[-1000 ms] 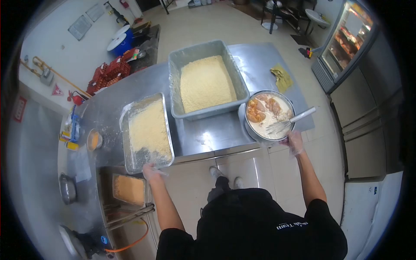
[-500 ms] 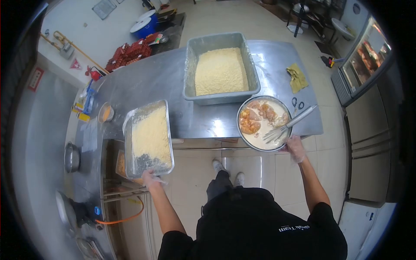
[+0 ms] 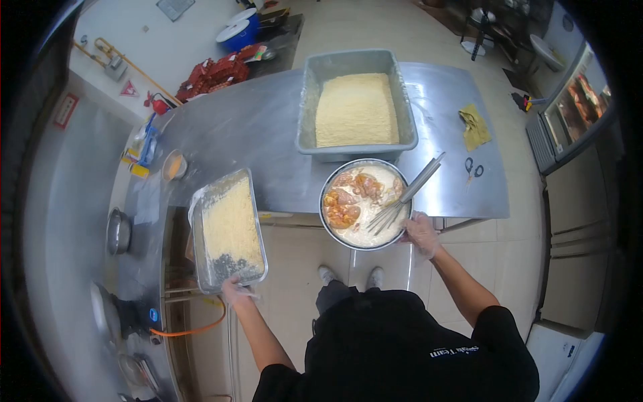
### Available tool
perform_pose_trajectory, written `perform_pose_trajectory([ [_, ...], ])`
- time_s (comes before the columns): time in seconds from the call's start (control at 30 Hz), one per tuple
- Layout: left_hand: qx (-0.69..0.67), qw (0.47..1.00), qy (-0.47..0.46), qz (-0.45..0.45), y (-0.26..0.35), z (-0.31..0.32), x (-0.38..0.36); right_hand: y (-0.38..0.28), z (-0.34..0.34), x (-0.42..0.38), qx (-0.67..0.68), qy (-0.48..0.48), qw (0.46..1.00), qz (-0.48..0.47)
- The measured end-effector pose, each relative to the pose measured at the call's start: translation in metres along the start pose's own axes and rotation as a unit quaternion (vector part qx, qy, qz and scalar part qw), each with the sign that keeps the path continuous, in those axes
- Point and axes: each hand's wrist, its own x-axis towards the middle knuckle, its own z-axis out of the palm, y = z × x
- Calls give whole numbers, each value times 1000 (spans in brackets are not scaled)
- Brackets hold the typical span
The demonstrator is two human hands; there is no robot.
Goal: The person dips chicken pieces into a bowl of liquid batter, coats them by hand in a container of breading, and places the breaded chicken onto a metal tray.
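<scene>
My left hand point(image 3: 236, 292), in a clear plastic glove, grips the near edge of a rectangular metal tray point(image 3: 207, 269). Pale yellow crumbly powder point(image 3: 231, 218) covers much of the tray, leaving its near end partly bare. With my right hand point(image 3: 420, 234), also gloved, I hold the right rim of a round metal bowl point(image 3: 326, 223). Raw meat pieces point(image 3: 342, 215) lie in creamy white liquid inside it. A whisk point(image 3: 408, 194) leans in the bowl, its handle over the right rim. The bowl overhangs the counter's near edge, just in front of a grey bin point(image 3: 355, 153).
The grey bin holds a heap of yellow powder point(image 3: 356, 110) on the steel counter point(image 3: 281, 120). Scissors point(image 3: 473, 169) and a yellow cloth point(image 3: 475, 127) lie at right. A small bowl point(image 3: 175, 166) stands left. Red mesh sacks point(image 3: 214, 74) sit behind. A glass-door cabinet point(image 3: 569, 107) stands far right.
The bowl has moved left and towards my body, with the whisk turning in it. My left hand and the tray have shifted slightly nearer to me. The view has shifted a little.
</scene>
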Motion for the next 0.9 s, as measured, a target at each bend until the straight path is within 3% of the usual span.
perform_pose_trajectory([
  [0.17, -82, 994, 45, 50, -26, -21, -44, 10, -4, 17, -15, -56, 998, 9],
  [0.33, -74, 995, 53, 30, -46, -57, -81, 21, -10, 30, -27, -90, 996, 9],
  [0.57, -83, 988, 113, 59, -57, -79, -128, 27, 24, 31, 11, -56, 998, 1],
  [0.73, -88, 990, 102, 39, -56, -98, -127, 56, 54, 52, 68, 3, 998, -14],
  [0.83, -69, 990, 101, 69, -51, -93, -147, 69, 78, 61, 117, 18, 989, -83],
  [0.9, -71, 989, 101, 82, -58, -96, -149, 73, 70, 79, 56, 20, 994, -92],
])
